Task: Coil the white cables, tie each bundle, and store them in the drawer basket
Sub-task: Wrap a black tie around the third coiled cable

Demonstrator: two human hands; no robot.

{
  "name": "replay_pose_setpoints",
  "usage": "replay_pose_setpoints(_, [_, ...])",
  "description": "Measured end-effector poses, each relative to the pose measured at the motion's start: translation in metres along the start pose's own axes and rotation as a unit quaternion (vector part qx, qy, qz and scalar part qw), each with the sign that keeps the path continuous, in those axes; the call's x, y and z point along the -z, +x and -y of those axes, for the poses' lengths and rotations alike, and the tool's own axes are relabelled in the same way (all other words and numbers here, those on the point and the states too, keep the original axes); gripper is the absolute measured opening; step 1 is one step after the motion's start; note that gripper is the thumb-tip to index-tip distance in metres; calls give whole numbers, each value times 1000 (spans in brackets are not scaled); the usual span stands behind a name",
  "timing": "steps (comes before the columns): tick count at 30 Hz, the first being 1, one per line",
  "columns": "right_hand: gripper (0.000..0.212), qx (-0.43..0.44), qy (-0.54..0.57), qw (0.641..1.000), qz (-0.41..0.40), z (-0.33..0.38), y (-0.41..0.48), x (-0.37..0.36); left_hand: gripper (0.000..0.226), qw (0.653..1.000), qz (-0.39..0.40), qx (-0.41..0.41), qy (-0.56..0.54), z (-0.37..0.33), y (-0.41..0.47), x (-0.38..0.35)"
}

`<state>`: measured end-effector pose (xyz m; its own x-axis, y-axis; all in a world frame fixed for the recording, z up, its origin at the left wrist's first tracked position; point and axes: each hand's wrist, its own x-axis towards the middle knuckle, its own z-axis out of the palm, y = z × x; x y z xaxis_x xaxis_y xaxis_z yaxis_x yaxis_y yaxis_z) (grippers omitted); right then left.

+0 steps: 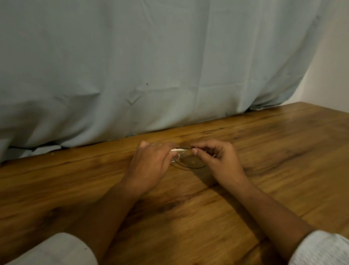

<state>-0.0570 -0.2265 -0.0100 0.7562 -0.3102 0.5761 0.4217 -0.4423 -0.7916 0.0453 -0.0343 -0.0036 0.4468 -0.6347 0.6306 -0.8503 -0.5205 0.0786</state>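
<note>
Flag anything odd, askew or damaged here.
Nothing stands out. The left hand holds the white cable on the table while the right hand pinches a thin black tie. The sheet behind hangs creased, without visible tears.

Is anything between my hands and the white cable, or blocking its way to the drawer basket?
Nothing: the left hand holds the white cable, the right hand pinches the black tie. The basket is out of view.

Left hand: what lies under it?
A white cable bundle shows at the fingertips of the left hand, with a thin black tie looping out. The hand covers the rest.
</note>
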Motion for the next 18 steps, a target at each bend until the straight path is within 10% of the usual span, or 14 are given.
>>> replay_pose_setpoints(18, [15, -44, 191, 980, -28, 23, -1, 4, 32, 960, 39, 40, -276, -27, 5, 7])
